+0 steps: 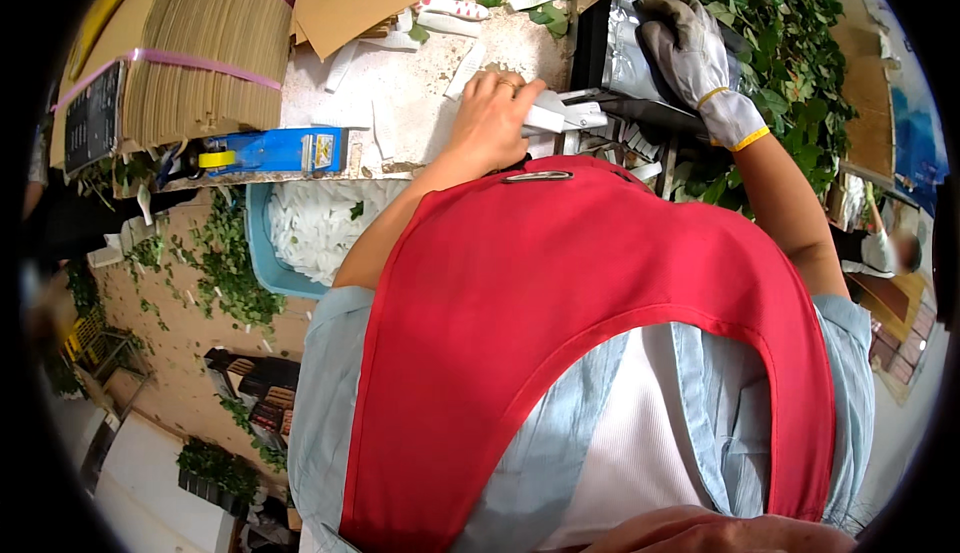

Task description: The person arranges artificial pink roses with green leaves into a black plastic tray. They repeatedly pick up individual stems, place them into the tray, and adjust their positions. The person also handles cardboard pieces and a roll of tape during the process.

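Observation:
My left hand (494, 118), bare with a ring on one finger, is at the table's near edge with its fingers bent downward. White sleeve-like pieces (546, 118) show against its thumb side; what lies under the fingers is hidden. To the right, my right hand (690, 53) wears a pale glove, greyish at the fingers, with a yellow cuff edge. It lies over a black box-like thing (592, 48) with a shiny silver panel (622, 43), thumb apart from the fingers. More white pieces (640, 138) lie below the box.
Bundled brown cardboard (205, 53) and a blue tape dispenser (275, 151) stand at left. A blue tub (262, 238) of white pieces sits below the table (300, 93). Leafy stems (790, 63) crowd the right. Another person (880, 251) appears at far right.

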`<state>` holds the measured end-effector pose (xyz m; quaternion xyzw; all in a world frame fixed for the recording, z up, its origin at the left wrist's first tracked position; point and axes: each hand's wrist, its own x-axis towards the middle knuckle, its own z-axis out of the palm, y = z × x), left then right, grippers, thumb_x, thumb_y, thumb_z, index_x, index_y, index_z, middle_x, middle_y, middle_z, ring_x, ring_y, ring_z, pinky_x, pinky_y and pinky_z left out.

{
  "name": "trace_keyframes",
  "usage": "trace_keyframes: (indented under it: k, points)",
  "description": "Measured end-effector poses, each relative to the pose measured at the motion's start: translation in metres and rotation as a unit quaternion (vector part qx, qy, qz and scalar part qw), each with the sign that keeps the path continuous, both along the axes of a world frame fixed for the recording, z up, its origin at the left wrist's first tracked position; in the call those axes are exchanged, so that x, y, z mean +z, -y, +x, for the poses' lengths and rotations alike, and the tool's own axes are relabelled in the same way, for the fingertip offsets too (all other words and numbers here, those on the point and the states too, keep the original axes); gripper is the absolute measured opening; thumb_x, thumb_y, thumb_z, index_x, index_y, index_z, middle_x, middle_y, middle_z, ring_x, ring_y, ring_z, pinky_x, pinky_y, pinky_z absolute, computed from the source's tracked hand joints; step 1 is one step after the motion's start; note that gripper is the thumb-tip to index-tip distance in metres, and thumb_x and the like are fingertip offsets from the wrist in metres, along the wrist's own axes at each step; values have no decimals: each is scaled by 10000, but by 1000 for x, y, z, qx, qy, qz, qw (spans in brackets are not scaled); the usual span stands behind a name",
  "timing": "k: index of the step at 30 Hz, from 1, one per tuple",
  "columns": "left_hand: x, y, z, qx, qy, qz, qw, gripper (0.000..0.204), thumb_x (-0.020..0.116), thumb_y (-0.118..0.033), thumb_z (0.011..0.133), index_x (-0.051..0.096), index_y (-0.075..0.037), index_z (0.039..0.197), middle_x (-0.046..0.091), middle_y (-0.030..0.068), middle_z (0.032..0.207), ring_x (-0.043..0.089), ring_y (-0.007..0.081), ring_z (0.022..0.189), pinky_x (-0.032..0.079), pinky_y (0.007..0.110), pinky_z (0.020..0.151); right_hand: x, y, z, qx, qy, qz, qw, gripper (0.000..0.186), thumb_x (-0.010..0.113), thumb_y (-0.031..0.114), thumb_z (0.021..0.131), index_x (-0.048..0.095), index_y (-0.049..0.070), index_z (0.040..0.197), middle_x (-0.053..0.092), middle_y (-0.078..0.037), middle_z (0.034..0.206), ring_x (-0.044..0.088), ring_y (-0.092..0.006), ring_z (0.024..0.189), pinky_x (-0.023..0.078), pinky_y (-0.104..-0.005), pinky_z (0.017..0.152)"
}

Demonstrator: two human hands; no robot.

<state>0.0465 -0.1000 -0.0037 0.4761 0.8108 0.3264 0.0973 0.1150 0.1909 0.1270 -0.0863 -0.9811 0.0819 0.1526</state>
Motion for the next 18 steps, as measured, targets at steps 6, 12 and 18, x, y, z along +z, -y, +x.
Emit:
trace_keyframes:
  k: [6, 12, 18]
  points:
    - [0, -8, -4, 12, -34, 91, 995, 699, 802, -110, 662, 618, -207, 1329, 555, 172, 1318, 489, 393, 1270, 391, 547, 1108, 1, 1, 0, 8, -10, -9, 1000, 283, 648, 243, 893, 736, 147, 1145, 698, -141, 1160, 631, -360, 1111, 480, -437, 997]
    - [20, -16, -3, -8, 61, -184, 981, 494, 656, -103, 817, 621, -215, 1297, 680, 134, 1120, 617, 328, 1145, 438, 434, 1088, 0, 0, 2, 2, -14, -6, 1000, 264, 665, 215, 890, 732, 146, 1135, 695, -150, 1154, 633, -366, 1105, 479, -445, 997]
    - [36, -11, -47, -105, -157, -92, 978, 525, 658, -41, 825, 601, -187, 1326, 639, 153, 1231, 556, 307, 1251, 373, 491, 1124, 2, 0, 1, -2, -2, -19, 1000, 240, 680, 131, 895, 720, 95, 1128, 686, -140, 1198, 631, -355, 1124, 488, -425, 1001]
